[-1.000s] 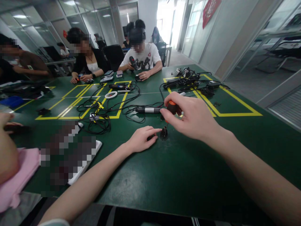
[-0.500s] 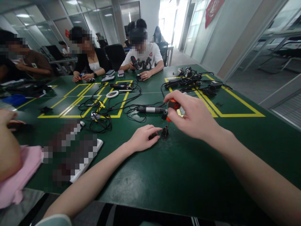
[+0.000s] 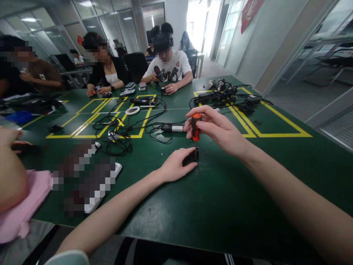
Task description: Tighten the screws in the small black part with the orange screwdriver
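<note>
My right hand (image 3: pixel 217 127) has its fingers round the orange and black handle of a screwdriver (image 3: pixel 196 127). The screwdriver stands upright, its thin shaft reaching down to a small dark round part (image 3: pixel 195 155) on the green table (image 3: pixel 220 206). Thumb and fingers of my left hand (image 3: pixel 176 165) grip that part from the left side. Just behind the hands lies a black and silver cylindrical tool (image 3: pixel 175 129) with a black cable.
Yellow tape (image 3: pixel 286 135) marks the table. Black cables (image 3: pixel 121 143) lie at left centre, and a cable pile (image 3: pixel 220 95) is at the back right. Two blurred flat objects (image 3: pixel 118 170) lie left of my left arm. People sit at the far side and left.
The screwdriver has gone from tilted to upright over the dark part. My left hand has moved right and closed on this part. My right hand has shifted slightly left.
</note>
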Available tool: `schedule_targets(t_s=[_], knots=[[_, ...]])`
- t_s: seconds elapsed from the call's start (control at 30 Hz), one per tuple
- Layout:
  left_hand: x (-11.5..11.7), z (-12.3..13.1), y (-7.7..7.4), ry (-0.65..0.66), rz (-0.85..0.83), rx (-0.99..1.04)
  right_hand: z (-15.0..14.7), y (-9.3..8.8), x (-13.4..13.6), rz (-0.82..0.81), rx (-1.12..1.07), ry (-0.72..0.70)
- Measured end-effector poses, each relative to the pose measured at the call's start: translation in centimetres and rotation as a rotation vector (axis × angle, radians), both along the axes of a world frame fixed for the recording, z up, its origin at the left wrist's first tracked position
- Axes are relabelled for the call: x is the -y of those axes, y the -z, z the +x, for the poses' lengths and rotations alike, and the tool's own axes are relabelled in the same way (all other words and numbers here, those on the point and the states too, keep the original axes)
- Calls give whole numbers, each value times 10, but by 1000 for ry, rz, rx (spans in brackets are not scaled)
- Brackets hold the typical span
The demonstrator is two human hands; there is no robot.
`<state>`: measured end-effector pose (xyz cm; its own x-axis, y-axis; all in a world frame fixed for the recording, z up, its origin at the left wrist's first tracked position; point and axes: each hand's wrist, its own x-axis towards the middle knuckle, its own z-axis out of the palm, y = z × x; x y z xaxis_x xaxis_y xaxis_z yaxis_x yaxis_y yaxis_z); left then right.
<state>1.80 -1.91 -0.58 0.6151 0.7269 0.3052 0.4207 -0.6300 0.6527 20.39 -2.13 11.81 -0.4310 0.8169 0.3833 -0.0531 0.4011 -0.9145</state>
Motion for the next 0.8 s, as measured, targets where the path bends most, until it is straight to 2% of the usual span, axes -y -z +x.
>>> schedule_targets(t_s=[0.07,0.17,0.4,0.57,0.7,0.8], knots=[[-1,1,0,0,-44,23,-3,1,0,-73,-72,-21],[-3,1,-1,7,-98,47,-10,3,3,-120,-156,30],[-4,-3,-2,-2,-128,60,-15,4,5,-120,-176,73],[-4,-5,-1,4,-133,68,-13,-1,6,-64,-96,145],[-5,-5,1,6,-130,72,-14,-3,7,-110,-100,112],[-5,-5,1,9,-131,67,-13,0,8,-133,-223,24]])
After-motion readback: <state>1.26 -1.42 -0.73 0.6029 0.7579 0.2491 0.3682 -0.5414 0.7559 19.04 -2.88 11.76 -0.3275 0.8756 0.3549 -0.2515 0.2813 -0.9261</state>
